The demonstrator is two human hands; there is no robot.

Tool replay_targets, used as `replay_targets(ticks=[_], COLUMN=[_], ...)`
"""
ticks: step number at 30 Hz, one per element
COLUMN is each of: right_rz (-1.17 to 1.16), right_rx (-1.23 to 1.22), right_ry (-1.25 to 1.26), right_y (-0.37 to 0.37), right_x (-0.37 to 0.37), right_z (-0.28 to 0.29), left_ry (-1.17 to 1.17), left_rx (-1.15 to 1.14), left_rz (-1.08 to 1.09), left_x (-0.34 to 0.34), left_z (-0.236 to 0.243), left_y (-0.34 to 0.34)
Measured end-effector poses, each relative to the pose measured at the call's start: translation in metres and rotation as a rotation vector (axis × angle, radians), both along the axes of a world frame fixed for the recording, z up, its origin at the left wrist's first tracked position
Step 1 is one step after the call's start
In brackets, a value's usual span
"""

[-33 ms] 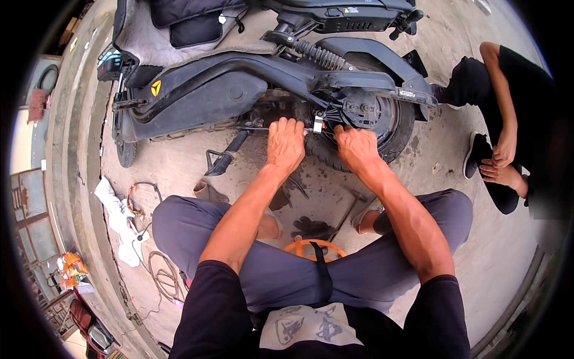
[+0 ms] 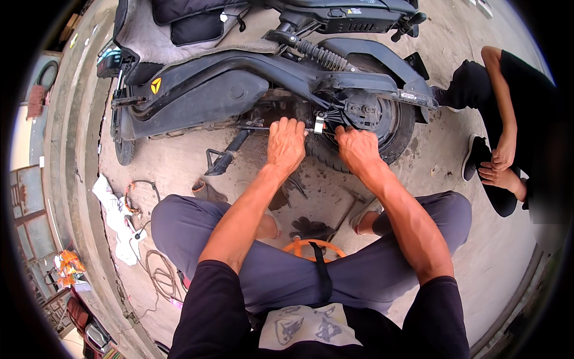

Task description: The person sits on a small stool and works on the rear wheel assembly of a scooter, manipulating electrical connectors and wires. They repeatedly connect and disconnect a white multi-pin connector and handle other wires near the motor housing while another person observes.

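A dark electric scooter stands across the top of the view, its rear wheel to the right. My left hand is closed over a thin, straight metal rod that runs sideways below the frame. What lies under the fingers is hidden. Just right of it sits a small silvery bracket with a spot of red beside it. My right hand is closed at the lower edge of the wheel hub, fingertips bent inward. Whatever it grips is too small to make out.
A kickstand juts out below the scooter. Between my feet lie a dark glove and a long-handled tool. White cloth and a coiled cable lie left. Another person crouches at right, hands together.
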State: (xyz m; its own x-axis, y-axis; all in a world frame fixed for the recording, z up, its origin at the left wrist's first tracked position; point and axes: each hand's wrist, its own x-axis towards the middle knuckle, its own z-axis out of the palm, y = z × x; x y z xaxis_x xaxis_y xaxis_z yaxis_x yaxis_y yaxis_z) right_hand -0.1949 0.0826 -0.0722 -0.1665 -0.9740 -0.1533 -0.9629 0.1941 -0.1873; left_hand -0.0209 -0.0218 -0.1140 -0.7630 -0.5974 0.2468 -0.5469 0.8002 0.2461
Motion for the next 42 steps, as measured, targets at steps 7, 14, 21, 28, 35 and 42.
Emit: replay_targets(ticks=[7,14,21,28,35,42], right_rz=[0.015,-0.017,-0.054,-0.059,-0.121,-0.130], right_rx=[0.006,0.011,0.001,0.004,0.057,0.110], right_ry=[0.022,-0.053,-0.078,-0.076,-0.014,0.011], right_y=[0.002,0.002,0.006,0.001,0.004,0.001], right_x=[-0.008,-0.011,-0.012,-0.007,-0.001,0.009], right_z=[-0.006,0.002,-0.003,0.002,0.008,0.017], left_ry=[0.023,0.006,0.038,0.209,0.313,0.227], left_rx=[0.027,0.063,0.063,0.150,0.301,0.241], left_rz=[-0.063,-0.171,-0.146,-0.135,-0.135,-0.092], left_x=[0.003,0.006,0.004,0.009,0.004,0.008], left_z=[-0.008,-0.006,-0.001,-0.016,-0.024,-0.016], left_y=[-0.010,-0.025,-0.019,-0.023,-0.025,-0.022])
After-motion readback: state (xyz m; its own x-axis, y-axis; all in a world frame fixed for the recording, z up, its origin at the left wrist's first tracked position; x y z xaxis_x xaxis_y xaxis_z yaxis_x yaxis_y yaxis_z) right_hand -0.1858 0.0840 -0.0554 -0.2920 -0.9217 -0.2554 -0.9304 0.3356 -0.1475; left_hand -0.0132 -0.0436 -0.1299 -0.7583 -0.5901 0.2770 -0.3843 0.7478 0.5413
